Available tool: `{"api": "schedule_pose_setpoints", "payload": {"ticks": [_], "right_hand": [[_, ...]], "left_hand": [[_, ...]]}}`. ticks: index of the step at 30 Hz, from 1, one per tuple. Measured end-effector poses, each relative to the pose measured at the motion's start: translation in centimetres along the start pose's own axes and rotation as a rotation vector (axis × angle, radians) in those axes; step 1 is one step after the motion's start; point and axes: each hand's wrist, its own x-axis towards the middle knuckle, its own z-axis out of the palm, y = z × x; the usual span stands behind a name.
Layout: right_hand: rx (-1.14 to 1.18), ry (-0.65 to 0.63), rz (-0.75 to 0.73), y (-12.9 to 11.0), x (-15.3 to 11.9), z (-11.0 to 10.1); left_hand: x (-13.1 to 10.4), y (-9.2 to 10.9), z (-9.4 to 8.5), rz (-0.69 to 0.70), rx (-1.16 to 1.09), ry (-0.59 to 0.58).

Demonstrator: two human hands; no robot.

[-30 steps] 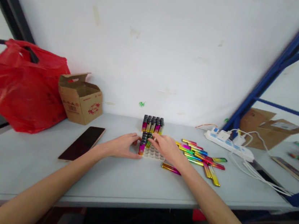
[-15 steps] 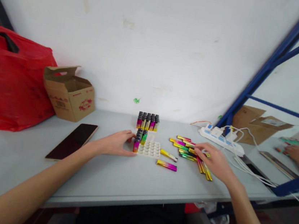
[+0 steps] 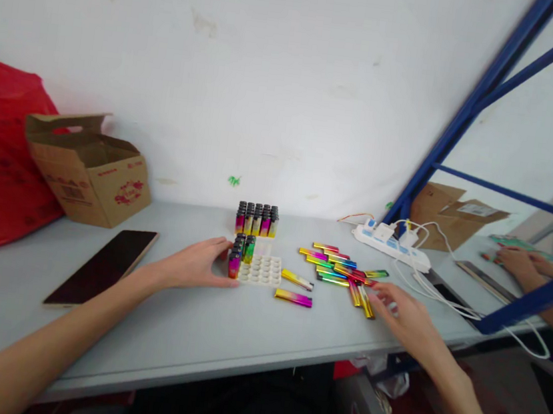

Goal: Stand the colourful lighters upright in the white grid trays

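My left hand (image 3: 201, 264) curves around the left end of a white tray (image 3: 268, 272) with rows of holes. Its thumb is at the tray's front corner and its fingers are at the back left. Several lighters (image 3: 234, 262) stand upright in the tray's left holes, purple and green with black tops. At the right, my right hand (image 3: 402, 310) is beside a loose pile of shiny coloured lighters (image 3: 334, 264). Its thumb and forefinger are apart, close to the end of a red lighter (image 3: 356, 274). Two more lighters (image 3: 293, 297) lie between tray and pile.
Behind the tray stands a block of upright lighters (image 3: 255, 223). A dark tablet (image 3: 102, 266), an open carton (image 3: 93, 178) and a red bag (image 3: 0, 160) are at the left. At the right are a power strip (image 3: 392, 248), cables, a blue frame (image 3: 462, 115) and another person's hands (image 3: 516, 260).
My right hand has drawn back from over the pile to its right edge, uncovering a red and a green lighter. The view has turned slightly right. My left hand stays at the tray.
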Motion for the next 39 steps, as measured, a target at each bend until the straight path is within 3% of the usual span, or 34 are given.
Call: {"api": "schedule_pose_setpoints", "payload": {"ticks": [7,13,16,19,22,24,27,32,35,39], "right_hand": [[-0.096,-0.043,0.081,-0.1,2.9,1.6],[-0.106,-0.083,0.035,0.5,3.6,-0.5],[0.004,-0.060,0.087,0.2,3.9,-2.0],[0.312,-0.077,0.166,-1.8,4.4,-2.2],[0.698,-0.148,0.147,-5.4,5.7,-0.7],[0.828,-0.221,0.127,-8.1,7.2,1.1],[0.851,-0.279,0.058,-12.1,10.4,4.1],[0.778,-0.173,-0.100,-17.6,14.7,8.5],[0.726,-0.113,-0.146,-19.0,14.5,10.2],[0.636,-0.087,-0.176,-18.5,12.8,10.8]], "left_hand": [[0.1,-0.1,0.2,0.018,-0.019,0.009],[-0.1,-0.3,0.1,0.021,-0.030,-0.006],[-0.1,-0.4,0.2,0.023,-0.051,0.008],[0.0,-0.4,0.2,0.015,-0.047,-0.004],[0.0,-0.1,0.1,-0.003,-0.029,-0.040],[-0.1,0.0,0.0,-0.012,-0.022,-0.053],[-0.2,0.1,-0.2,-0.002,-0.033,-0.056],[-0.3,0.0,0.0,0.023,-0.075,-0.027],[-0.4,-0.1,0.1,0.034,-0.071,-0.027],[-0.4,-0.3,0.3,0.038,-0.077,-0.010]]}}
